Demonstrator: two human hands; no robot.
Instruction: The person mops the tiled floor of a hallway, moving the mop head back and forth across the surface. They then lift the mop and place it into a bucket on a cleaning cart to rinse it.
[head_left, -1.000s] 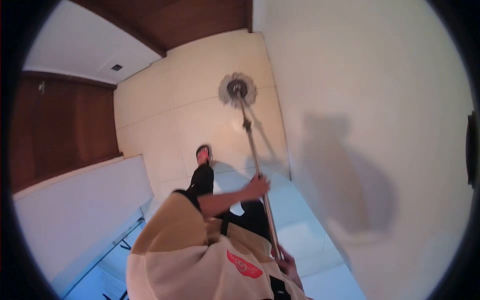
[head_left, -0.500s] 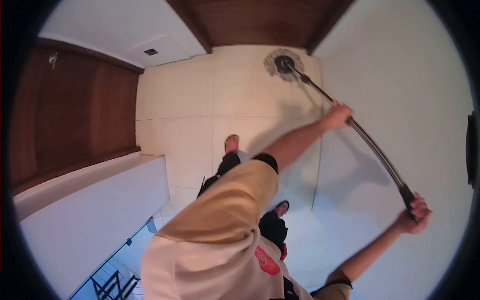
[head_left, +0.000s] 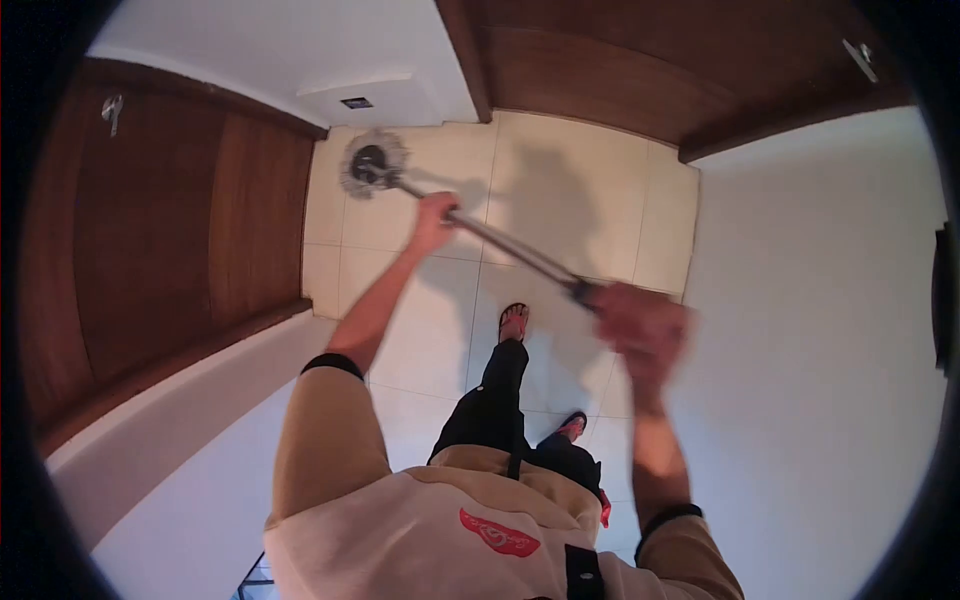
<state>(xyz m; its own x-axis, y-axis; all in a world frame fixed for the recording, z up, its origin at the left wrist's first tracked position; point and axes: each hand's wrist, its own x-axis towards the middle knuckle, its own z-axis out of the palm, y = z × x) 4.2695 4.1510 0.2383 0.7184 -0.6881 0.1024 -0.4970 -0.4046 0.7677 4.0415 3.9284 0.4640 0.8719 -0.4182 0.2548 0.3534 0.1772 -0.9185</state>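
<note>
A mop point(head_left: 520, 255) with a metal pole slants across the view. Its round head point(head_left: 372, 165), fringed in grey strands, rests on the tiles near the left door and is slightly blurred. My left hand point(head_left: 436, 222) is wrapped round the pole a short way from the head. Around the black grip at the pole's other end, my right hand point(head_left: 645, 328) is closed, smeared by motion and nearer to the camera.
Pale floor tiles point(head_left: 420, 310) lie under my sandalled feet point(head_left: 514, 322). A brown wooden door point(head_left: 150, 230) stands at the left and another point(head_left: 620, 75) ahead. White walls point(head_left: 810, 300) flank the space, and a low ledge point(head_left: 190, 410) runs along the left.
The mop head has swept from the right wall across to the left door. Both hands have moved left with the pole, and my view has turned to the right.
</note>
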